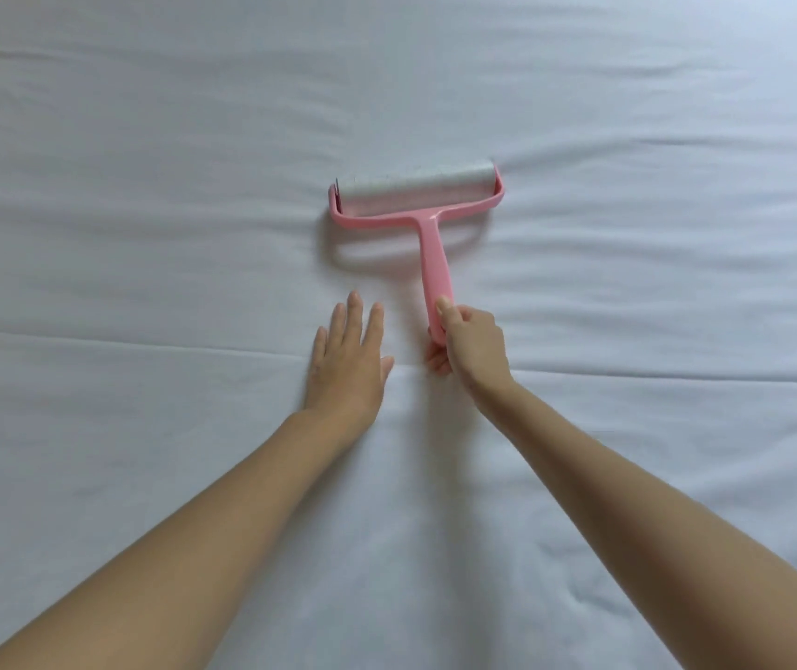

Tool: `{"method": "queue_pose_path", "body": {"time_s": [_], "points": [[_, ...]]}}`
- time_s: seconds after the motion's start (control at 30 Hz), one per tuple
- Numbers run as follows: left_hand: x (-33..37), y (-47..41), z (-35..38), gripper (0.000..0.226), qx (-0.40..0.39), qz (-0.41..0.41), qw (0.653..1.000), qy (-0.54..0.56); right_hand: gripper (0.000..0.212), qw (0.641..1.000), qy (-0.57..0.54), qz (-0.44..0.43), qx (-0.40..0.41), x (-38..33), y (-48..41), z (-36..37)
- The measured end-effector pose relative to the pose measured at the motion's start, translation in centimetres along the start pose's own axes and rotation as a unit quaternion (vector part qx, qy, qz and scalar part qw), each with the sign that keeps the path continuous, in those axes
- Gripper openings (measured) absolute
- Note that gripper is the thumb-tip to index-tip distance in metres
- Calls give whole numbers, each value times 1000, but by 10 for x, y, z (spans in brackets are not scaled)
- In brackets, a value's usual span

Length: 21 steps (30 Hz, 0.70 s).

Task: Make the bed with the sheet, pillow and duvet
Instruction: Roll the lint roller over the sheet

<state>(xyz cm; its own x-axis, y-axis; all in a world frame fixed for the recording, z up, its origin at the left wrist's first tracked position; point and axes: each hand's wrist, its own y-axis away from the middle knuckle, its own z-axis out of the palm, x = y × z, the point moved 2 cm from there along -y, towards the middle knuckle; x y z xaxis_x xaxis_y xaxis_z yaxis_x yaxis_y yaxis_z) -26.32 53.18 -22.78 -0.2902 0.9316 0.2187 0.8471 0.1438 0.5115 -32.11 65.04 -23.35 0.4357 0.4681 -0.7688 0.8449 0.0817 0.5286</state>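
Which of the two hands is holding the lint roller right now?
The right hand: its fingers curl round the handle end of the pink lint roller. The left hand lies flat, fingers straight, on the white sheet.

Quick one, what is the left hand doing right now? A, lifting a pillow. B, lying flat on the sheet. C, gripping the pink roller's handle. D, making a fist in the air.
B: the left hand lies flat, fingers straight, on the sheet; the right hand holds the lint roller.
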Motion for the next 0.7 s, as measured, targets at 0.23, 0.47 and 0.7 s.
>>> {"method": "queue_pose_path", "body": {"time_s": [0.23,0.47,0.7], "points": [[23,59,32,61,-26,12,999,36,39,997,-43,46,-45,49,66,-12],[33,106,49,62,-54,5,994,94,19,974,-163,74,-137,85,140,-33],[42,140,42,65,-57,-57,991,107,9,945,-284,30,-160,60,174,-46]]}}
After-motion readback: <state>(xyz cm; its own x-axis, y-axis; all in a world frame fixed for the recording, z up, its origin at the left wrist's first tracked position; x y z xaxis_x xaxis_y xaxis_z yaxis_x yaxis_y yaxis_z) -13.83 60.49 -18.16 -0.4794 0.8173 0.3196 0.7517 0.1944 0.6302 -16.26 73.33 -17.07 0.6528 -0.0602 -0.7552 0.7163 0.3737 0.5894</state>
